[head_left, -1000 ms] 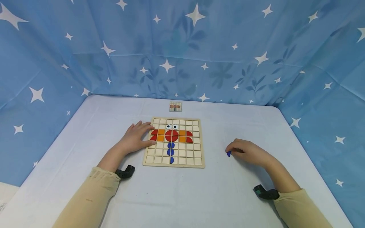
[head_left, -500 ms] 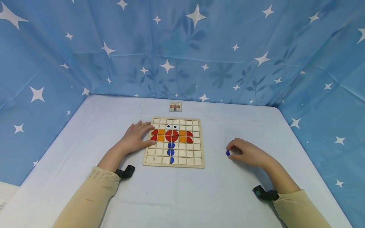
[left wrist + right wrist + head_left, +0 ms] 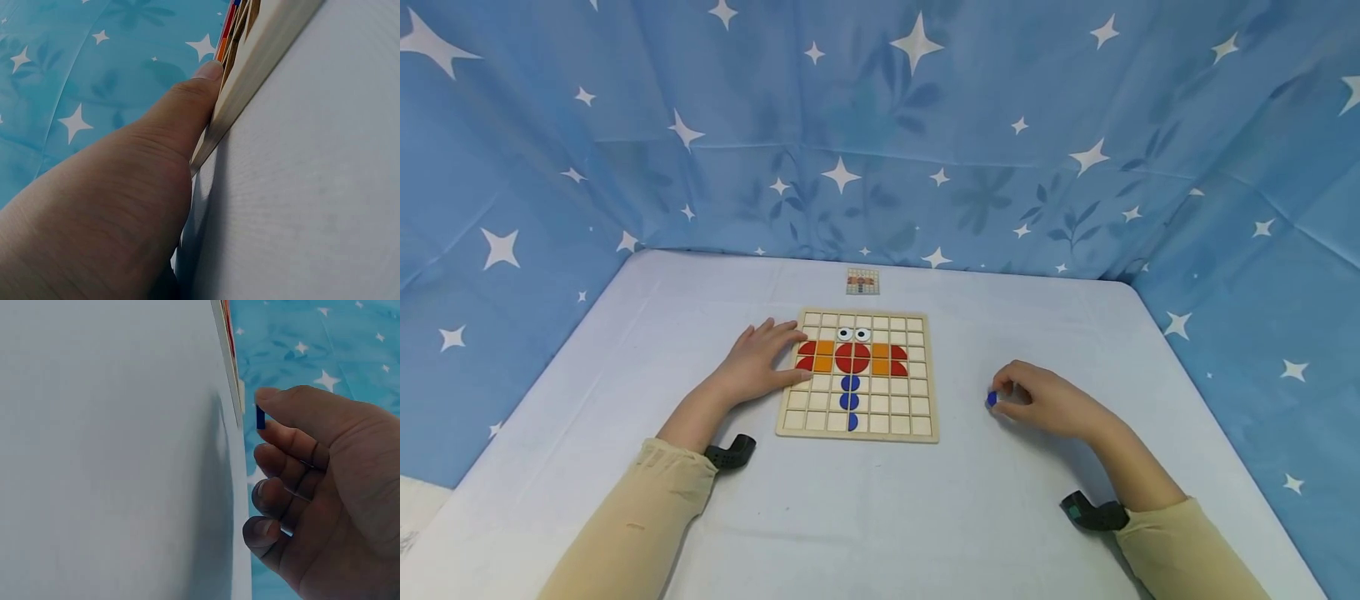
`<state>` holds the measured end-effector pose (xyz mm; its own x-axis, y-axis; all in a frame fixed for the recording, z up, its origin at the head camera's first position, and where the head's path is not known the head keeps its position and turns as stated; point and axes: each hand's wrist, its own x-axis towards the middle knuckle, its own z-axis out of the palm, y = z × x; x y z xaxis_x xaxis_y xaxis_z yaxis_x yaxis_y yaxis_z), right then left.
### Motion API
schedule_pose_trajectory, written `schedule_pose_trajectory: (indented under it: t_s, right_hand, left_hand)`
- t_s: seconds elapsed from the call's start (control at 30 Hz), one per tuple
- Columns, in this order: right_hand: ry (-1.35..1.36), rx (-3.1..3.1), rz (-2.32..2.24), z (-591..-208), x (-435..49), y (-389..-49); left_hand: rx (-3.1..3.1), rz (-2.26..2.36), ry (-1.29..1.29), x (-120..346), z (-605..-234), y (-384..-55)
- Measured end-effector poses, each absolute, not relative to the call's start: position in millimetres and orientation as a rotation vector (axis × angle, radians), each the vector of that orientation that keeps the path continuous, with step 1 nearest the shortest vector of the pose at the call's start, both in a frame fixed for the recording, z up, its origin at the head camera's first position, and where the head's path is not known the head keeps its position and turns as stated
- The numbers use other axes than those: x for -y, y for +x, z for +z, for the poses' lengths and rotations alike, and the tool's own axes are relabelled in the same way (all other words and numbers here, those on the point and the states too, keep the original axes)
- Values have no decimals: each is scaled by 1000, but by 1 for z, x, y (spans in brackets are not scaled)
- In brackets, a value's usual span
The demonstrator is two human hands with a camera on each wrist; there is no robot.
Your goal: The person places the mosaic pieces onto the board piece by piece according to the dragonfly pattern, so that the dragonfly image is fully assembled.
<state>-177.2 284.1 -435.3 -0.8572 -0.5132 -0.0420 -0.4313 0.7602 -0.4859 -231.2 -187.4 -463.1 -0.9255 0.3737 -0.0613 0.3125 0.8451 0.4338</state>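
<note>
A wooden grid board (image 3: 857, 433) lies on the table, with red, orange and blue flat pieces and two eye pieces set in it. My left hand (image 3: 760, 362) rests at the board's left edge, fingers spread and thumb (image 3: 194, 94) touching its rim. To the right of the board, my right hand (image 3: 1048, 400) pinches a small blue puzzle piece (image 3: 992, 399) between thumb and index finger. In the right wrist view the blue piece (image 3: 260, 417) shows edge-on, held above the table. Its full outline is hidden. The other right fingers are loosely curled.
Behind the board lies a small card (image 3: 862, 282) with a picture of a similar pattern. A white cloth (image 3: 880, 517) covers the table. Blue star-patterned curtains (image 3: 880, 125) stand along its back and sides.
My right hand has turned the blue piece slightly between its fingertips and moved a little left toward the board. The left hand and the board have stayed in place.
</note>
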Motion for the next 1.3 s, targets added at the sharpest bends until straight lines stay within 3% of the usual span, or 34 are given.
schedule_pose_trajectory:
  t_s: [0.33,0.9,1.3]
  right_hand:
    - [-845,-2746,-748,-418,-228,-177]
    - [-1015,-2642,-683,-424,-108,-182]
    - [-1037,-2665,-513,-434,-79,-173]
  left_hand:
    - [-2894,645,563,188,-468,-232]
    - [-2894,651,560,188,-466,-232]
    - [-2890,641,557,189,-467,-233]
